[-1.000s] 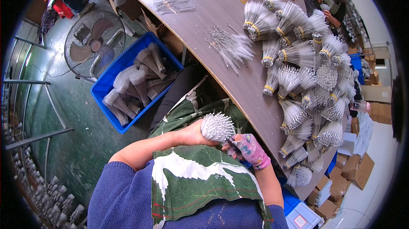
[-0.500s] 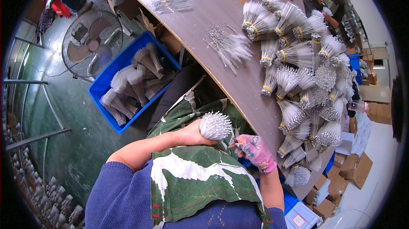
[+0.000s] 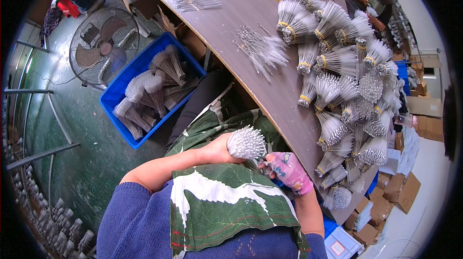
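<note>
One brown desk [image 3: 222, 32] is carrying many banded bundles [image 3: 336, 60]; leftward, a blue crate [image 3: 110, 99] is holding others. The gloved right hand [image 3: 288, 171] is holding its fingers bent, grip unclear, just beside a white-tipped brush bundle [image 3: 247, 143] that the left hand [image 3: 217, 150]'s fingers are gripping near the desk's edge.

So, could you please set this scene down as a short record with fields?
Left hand: bare, gripping a round bundle of thin white brushes
Right hand: in a pink flowered glove, near the bundle; contact unclear
Brown flat table: loose white brushes, yellow-banded brush bundles
Left side: blue plastic crate of grey-white brush bundles, round wire-caged fan
</note>
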`<state>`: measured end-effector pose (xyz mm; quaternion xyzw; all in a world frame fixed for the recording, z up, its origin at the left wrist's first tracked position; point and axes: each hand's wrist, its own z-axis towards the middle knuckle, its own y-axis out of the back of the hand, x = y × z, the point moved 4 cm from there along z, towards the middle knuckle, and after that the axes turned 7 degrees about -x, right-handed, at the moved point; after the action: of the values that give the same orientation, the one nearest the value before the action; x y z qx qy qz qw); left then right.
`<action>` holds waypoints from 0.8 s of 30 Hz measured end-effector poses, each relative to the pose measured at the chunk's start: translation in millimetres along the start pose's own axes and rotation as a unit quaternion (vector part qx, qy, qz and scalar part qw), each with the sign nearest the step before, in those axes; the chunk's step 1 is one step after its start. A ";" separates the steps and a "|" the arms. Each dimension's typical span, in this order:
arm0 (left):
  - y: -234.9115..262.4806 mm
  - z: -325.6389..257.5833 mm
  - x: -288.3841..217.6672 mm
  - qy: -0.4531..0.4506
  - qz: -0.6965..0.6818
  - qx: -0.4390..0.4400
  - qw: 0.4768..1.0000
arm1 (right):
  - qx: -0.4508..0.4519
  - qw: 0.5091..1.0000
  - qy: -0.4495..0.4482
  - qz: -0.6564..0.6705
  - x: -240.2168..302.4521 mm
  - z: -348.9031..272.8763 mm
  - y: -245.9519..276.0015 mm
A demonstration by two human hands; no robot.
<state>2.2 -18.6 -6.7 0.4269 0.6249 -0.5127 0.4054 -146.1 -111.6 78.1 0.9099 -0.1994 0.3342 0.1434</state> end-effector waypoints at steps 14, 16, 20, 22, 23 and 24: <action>-1.5 0.4 7.9 0.000 0.044 -0.001 0.999 | -0.004 0.999 0.011 -0.035 8.1 -2.4 0.8; -1.7 -0.3 5.1 0.007 0.025 0.004 1.000 | -0.008 0.999 0.010 -0.043 9.7 -2.9 0.8; -2.2 0.2 11.2 0.008 0.002 -0.007 1.000 | -0.011 0.999 0.008 -0.049 8.0 -3.2 1.5; -2.1 -0.2 10.6 0.008 0.008 -0.005 1.000 | -0.018 0.999 0.016 -0.048 5.4 -2.8 1.1; -2.2 -0.1 10.0 0.007 0.014 -0.003 1.000 | -0.024 0.998 0.023 -0.047 4.8 -2.7 1.4; -2.4 0.5 9.5 0.007 0.014 -0.002 1.000 | -0.024 0.998 0.023 -0.046 4.4 -2.9 2.4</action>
<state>-3.0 -18.2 -15.1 0.4386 0.6230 -0.5022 0.4090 -145.7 -113.8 83.4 0.9065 -0.1617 0.3433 0.1852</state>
